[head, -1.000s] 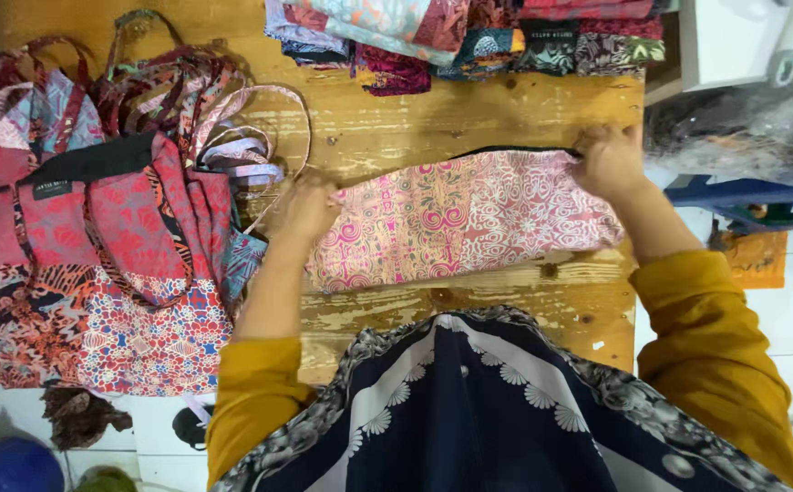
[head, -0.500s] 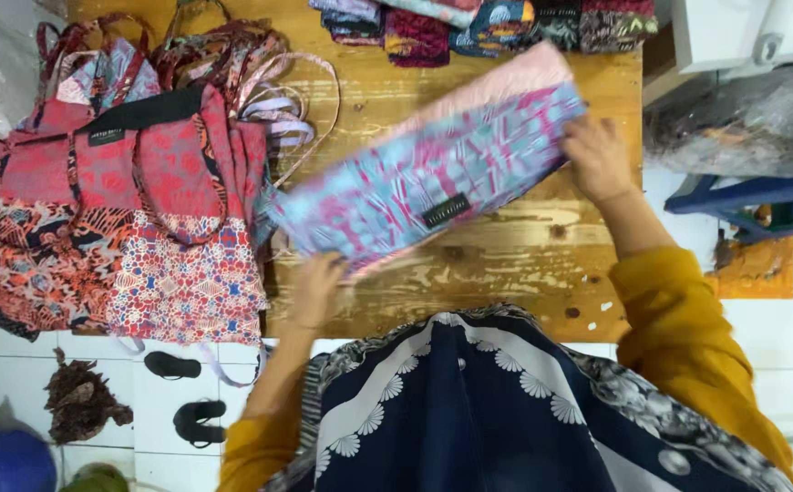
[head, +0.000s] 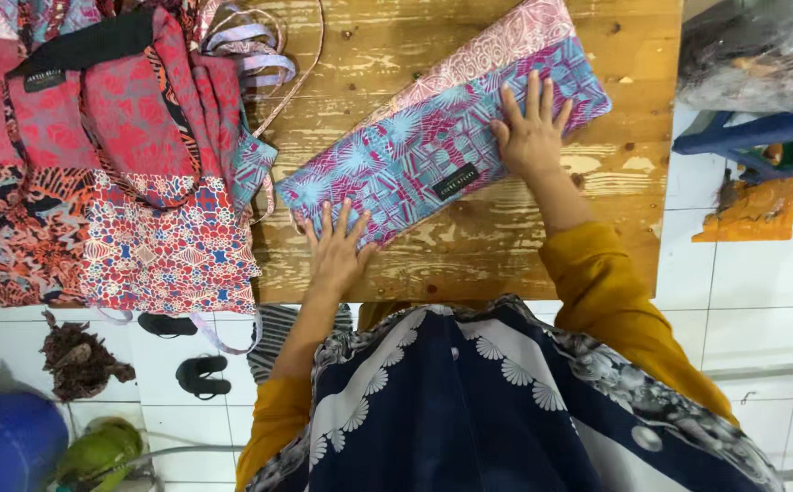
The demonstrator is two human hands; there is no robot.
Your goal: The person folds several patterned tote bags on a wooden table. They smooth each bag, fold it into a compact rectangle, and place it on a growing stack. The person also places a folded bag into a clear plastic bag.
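While both hands press flat, the scene reads as follows.

Folded cloth: a long folded piece of blue and magenta patterned fabric (head: 433,150) with a pale pink patterned band along its far edge lies on the worn yellow-brown wooden plank table (head: 469,255), right of the table's middle.
Long axis: it runs diagonally, from the near-left end beside the heap of bags up to the far-right end near the table's right edge.
Left hand: the left hand (head: 337,251) lies palm down with fingers spread on the cloth's near-left end, gripping nothing.
Right hand: the right hand (head: 531,137) lies palm down with fingers spread on the far-right half of the cloth, gripping nothing; the two hands are well apart.
Cloth label: a small black rectangular sewn tag (head: 456,180) sits near the cloth's near edge, between the hands, tilted with the cloth.
Bag heap: a pile of red, pink and blue patterned fabric bags with thin straps (head: 114,173) covers the table's left part and hangs over its near edge.
Bag label: a small black rectangular tag (head: 43,80) sits under the black top band of the uppermost bag.
Floor: a pair of black sandals (head: 187,351) lies on white tiles below the heap.
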